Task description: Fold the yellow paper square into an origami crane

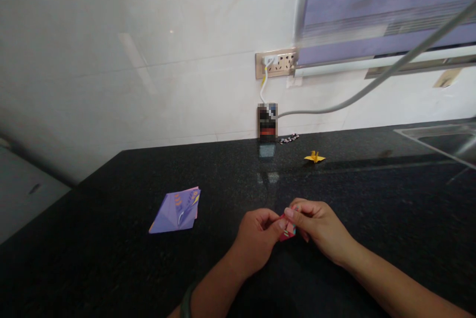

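Between my two hands is a small folded piece of patterned red-pink paper (287, 233), held just above the dark countertop. My left hand (257, 238) pinches its left side between thumb and fingers. From the right, my right hand (320, 225) grips the upper edge with thumb and forefinger. Much of the paper is hidden behind my fingers, so its full shape does not show. Beyond my hands, a yellow origami crane (315, 157) stands with its wings spread. To the left lies a stack of purple patterned paper sheets (174, 211), with a pink corner sticking out.
The black speckled countertop (122, 268) meets a white tiled wall. Against it leans a blurred-out phone-like device (267, 122) with cables, beside a beaded strap (289, 138). Above is a wall socket (275, 63). A metal sink edge (427, 147) is at the right; a grey cable (372, 87) crosses above.
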The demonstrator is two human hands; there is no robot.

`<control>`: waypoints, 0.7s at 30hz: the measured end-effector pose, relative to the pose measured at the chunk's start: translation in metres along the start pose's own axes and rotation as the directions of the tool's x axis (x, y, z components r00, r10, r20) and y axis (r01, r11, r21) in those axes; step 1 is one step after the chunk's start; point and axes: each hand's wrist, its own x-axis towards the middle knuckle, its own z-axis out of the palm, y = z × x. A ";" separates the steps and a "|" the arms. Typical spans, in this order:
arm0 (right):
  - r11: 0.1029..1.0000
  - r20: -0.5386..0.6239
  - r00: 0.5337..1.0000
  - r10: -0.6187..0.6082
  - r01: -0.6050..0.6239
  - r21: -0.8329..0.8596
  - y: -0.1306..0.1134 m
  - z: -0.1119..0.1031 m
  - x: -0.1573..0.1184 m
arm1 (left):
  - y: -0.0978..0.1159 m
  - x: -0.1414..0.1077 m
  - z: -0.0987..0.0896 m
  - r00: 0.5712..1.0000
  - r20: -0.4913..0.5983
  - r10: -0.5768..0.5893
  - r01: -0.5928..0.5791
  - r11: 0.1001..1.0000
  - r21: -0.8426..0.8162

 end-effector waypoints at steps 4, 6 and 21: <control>0.998 0.029 0.998 0.048 -0.049 0.038 0.002 0.005 0.000 | -0.002 0.000 -0.002 0.995 -0.091 0.039 -0.035 0.998 0.044; 0.997 0.025 0.997 0.069 -0.070 0.036 0.003 0.007 0.000 | -0.001 0.000 -0.002 0.988 -0.151 0.045 -0.037 0.998 0.055; 0.999 0.055 0.997 0.048 -0.048 -0.011 0.003 0.004 0.000 | 0.002 0.002 -0.003 0.993 -0.120 -0.015 0.010 0.999 -0.048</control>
